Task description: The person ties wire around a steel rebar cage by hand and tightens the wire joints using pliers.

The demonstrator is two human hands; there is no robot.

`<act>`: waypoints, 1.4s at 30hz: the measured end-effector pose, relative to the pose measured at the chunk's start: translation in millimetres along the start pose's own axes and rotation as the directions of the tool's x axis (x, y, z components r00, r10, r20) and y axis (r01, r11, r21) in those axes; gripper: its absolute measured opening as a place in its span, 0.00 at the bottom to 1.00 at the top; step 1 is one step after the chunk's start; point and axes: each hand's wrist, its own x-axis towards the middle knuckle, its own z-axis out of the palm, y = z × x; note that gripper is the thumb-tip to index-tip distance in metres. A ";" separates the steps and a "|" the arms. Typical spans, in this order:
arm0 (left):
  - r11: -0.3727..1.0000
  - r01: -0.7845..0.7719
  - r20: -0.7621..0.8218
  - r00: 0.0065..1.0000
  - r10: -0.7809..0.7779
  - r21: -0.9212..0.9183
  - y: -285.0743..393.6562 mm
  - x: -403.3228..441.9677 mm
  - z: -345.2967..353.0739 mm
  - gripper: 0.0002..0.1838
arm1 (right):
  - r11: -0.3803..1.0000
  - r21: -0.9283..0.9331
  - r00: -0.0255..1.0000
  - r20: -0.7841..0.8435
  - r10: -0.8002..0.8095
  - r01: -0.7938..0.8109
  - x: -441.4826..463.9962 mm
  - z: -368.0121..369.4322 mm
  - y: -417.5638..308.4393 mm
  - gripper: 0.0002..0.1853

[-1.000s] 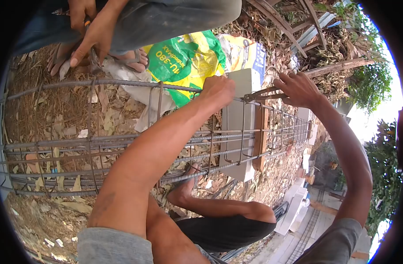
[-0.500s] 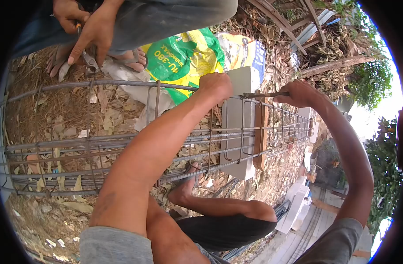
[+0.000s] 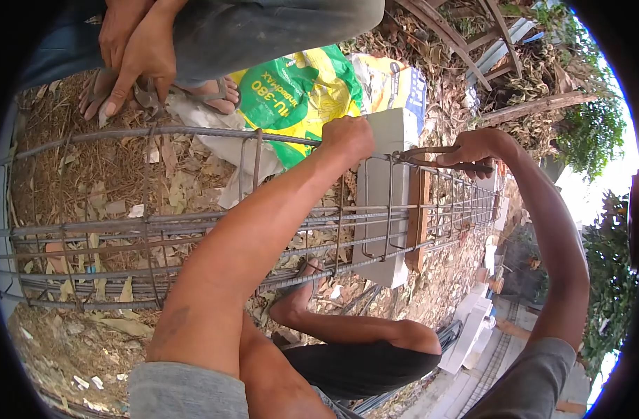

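My left hand [image 3: 347, 137] is closed round the top bar of a long rebar cage [image 3: 221, 133]. In my right hand [image 3: 478, 150] are pincers [image 3: 431, 152], their handles spread apart. The pincer jaws touch the top bar just to the right of my left hand, where a stirrup crosses it. Under the cage there stands a pale grey block [image 3: 382, 202], with a strip of wood [image 3: 417, 216] beside it.
A co-worker's hands [image 3: 139, 63] and jeans-clad legs [image 3: 277, 35] are at the top left, near the cage. Behind lies a green and yellow bag [image 3: 298, 98]. Wooden pieces [image 3: 536, 108] lie at the upper right. My bent leg [image 3: 361, 335] is below the cage.
The pincers have turned and their handles now stand apart, after looking closed together half a second ago. The co-worker's hands have shifted, and the tool between them is no longer clearly visible.
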 end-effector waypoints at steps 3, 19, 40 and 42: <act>1.000 0.008 -0.002 1.000 -0.008 -0.006 1.3 -0.7 0.3 0.20 | 0.956 -0.220 0.935 -0.254 -0.247 0.193 -11.3 28.2 10.7 0.20; 0.998 0.063 0.041 0.997 -0.063 -0.010 3.3 -0.2 -8.7 0.17 | 0.844 -0.518 0.787 -0.457 -0.414 0.144 27.1 44.5 33.1 0.24; 0.999 0.020 0.218 0.976 -0.012 -0.032 -9.2 17.1 -10.1 0.22 | 0.907 0.079 0.769 -0.564 -0.301 0.413 44.0 157.8 51.2 0.19; 0.997 -0.014 0.220 0.975 0.029 -0.070 -15.0 20.4 -8.1 0.24 | 0.893 0.116 0.752 -0.592 -0.289 0.435 44.8 170.4 48.8 0.19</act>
